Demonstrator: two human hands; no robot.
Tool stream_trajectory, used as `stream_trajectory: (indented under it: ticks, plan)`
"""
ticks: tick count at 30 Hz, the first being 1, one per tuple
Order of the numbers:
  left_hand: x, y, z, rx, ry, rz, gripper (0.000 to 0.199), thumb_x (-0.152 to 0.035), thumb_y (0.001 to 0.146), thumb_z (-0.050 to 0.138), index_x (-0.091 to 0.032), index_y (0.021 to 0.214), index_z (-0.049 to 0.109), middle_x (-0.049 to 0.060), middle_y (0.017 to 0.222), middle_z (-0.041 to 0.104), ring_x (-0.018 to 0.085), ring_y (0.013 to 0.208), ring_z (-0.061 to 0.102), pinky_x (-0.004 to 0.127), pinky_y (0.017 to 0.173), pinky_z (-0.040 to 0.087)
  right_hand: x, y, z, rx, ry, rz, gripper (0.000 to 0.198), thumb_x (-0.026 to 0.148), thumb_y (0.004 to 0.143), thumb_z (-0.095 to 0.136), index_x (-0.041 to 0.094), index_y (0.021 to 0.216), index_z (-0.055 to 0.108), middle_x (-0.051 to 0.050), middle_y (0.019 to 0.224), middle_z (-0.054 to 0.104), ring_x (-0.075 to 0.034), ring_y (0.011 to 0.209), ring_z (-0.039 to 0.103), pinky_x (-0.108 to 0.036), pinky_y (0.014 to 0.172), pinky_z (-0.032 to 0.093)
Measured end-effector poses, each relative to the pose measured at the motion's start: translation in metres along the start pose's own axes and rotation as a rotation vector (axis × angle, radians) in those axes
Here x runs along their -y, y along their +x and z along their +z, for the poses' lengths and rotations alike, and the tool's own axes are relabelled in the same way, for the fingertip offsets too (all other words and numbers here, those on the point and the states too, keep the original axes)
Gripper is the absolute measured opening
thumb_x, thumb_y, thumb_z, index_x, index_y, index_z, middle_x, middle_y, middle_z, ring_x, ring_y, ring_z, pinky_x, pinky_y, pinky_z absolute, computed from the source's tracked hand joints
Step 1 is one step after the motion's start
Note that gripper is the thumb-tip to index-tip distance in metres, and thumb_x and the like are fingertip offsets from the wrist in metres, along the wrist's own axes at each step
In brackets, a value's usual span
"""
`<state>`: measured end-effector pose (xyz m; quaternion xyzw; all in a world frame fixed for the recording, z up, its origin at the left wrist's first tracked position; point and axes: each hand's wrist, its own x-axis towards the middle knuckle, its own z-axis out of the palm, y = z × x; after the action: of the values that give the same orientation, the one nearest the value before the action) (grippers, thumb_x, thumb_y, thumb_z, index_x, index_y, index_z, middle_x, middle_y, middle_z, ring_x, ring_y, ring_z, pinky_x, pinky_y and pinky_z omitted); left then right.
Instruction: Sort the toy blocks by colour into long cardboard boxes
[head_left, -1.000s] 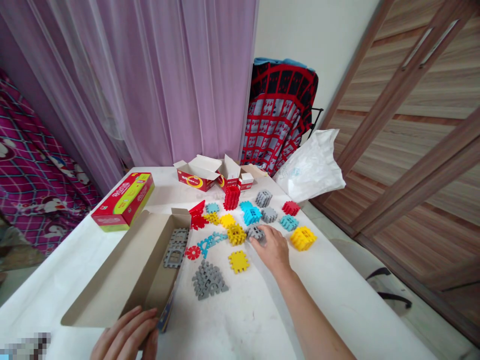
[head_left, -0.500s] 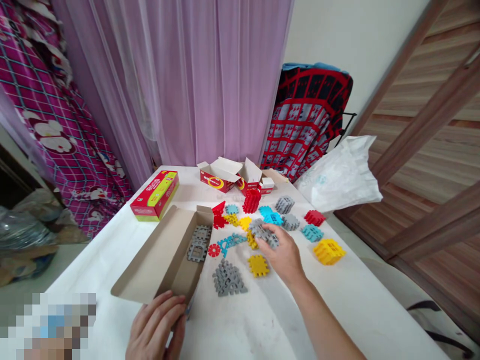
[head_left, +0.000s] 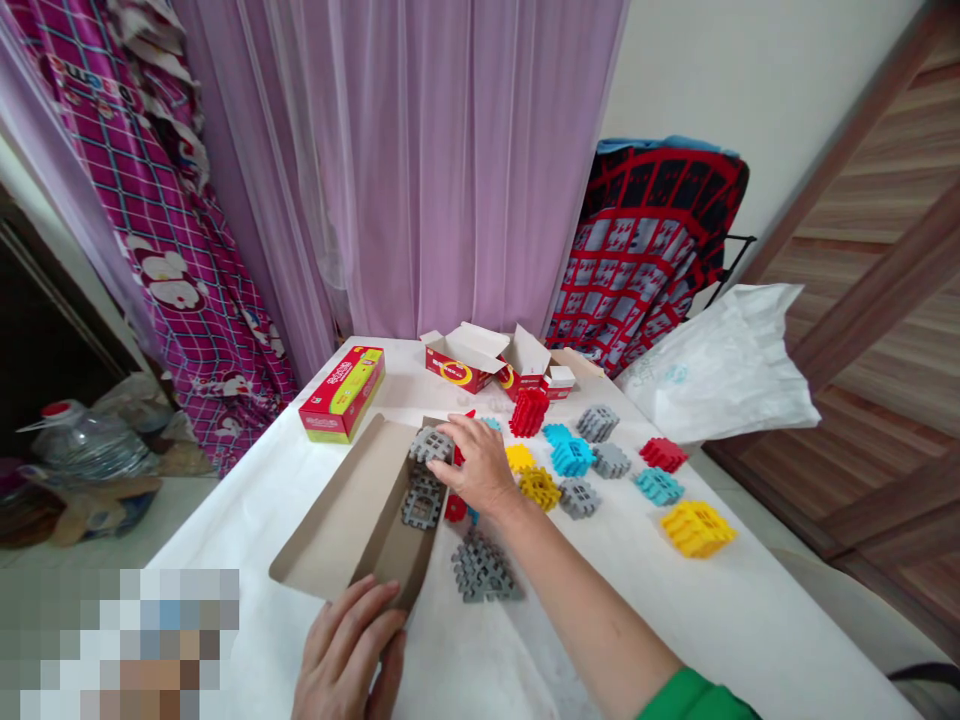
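Observation:
My left hand (head_left: pixel 352 645) grips the near end of a long open cardboard box (head_left: pixel 382 555), fingers over its edge. A few grey interlocking plastic pieces (head_left: pixel 422 503) lie inside the box. Over the box's far end, my right hand (head_left: pixel 480 465) holds grey toothed building blocks (head_left: pixel 430 445) between thumb and fingers. To the right of the box stands a pile of grey pieces (head_left: pixel 484 568). Red round pieces (head_left: pixel 455 508) show partly beneath my right hand, which hides other pieces there.
Stacks of yellow blocks (head_left: pixel 697 530), blue blocks (head_left: pixel 572 457), grey blocks (head_left: pixel 598 423) and red blocks (head_left: pixel 529 412) stand on the right. A closed red box (head_left: pixel 343 393) sits back left. Opened red boxes (head_left: pixel 459 370) and a white plastic bag (head_left: pixel 720 365) are behind.
My right hand has carried the grey blocks leftward from among the coloured stacks to the box. My left hand keeps its place on the box. The view has shifted slightly left.

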<state>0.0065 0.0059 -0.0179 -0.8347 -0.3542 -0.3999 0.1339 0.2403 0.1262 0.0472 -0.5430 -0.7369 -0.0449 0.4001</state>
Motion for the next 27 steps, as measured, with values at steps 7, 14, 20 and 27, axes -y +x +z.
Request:
stream_trajectory:
  ticks: [7,14,20,27]
  plan:
    - [0.001,-0.001,-0.001,0.011,0.013,-0.002,0.017,-0.017,0.087,0.059,-0.025,0.1,0.067,0.004,0.109,0.075,0.021,0.11,0.066,0.032,0.091,0.052,-0.019,-0.03,-0.016,-0.164,-0.033,0.039,0.024,0.023,0.087,0.056,0.023,0.107,0.07,-0.01,0.118,0.067,-0.025,0.109,0.061,-0.04,0.095,0.047]
    - [0.001,0.0,0.001,-0.001,0.013,0.002,0.017,-0.017,0.087,0.06,-0.025,0.099,0.067,0.003,0.107,0.075,0.02,0.109,0.066,0.031,0.09,0.052,-0.071,-0.082,-0.059,-0.245,-0.097,0.146,0.022,0.027,0.089,0.051,0.024,0.091,0.072,-0.008,0.099,0.073,-0.024,0.094,0.066,-0.04,0.087,0.052]
    - [-0.004,0.004,0.002,0.021,0.027,0.017,0.018,-0.018,0.087,0.06,-0.026,0.101,0.067,0.002,0.108,0.076,0.02,0.108,0.066,0.033,0.092,0.05,-0.049,-0.071,-0.072,-0.155,-0.136,0.043,0.023,0.025,0.09,0.053,0.026,0.09,0.075,-0.006,0.1,0.071,-0.023,0.095,0.064,-0.04,0.086,0.048]
    - [-0.001,0.002,0.001,0.034,0.032,0.009,0.018,-0.018,0.088,0.059,-0.026,0.102,0.066,0.002,0.108,0.076,0.02,0.107,0.067,0.032,0.089,0.051,0.011,-0.027,-0.043,0.066,0.001,-0.081,0.018,0.024,0.09,0.057,0.026,0.088,0.074,-0.002,0.099,0.073,-0.021,0.095,0.062,-0.038,0.086,0.043]
